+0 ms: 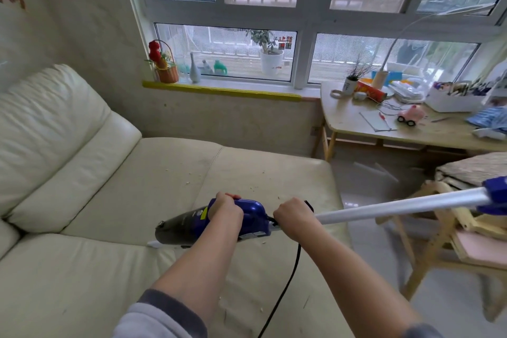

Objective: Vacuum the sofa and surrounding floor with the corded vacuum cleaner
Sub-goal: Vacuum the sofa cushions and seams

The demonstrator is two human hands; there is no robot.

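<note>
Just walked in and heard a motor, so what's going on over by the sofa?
A person is holding a blue corded vacuum cleaner over the cream leather sofa. The left hand grips the blue body, and the right hand grips near where the long white tube joins it. The tube points out to the right, off the sofa. The black power cord hangs down between the arms. Small crumbs are scattered on the seat cushion.
</note>
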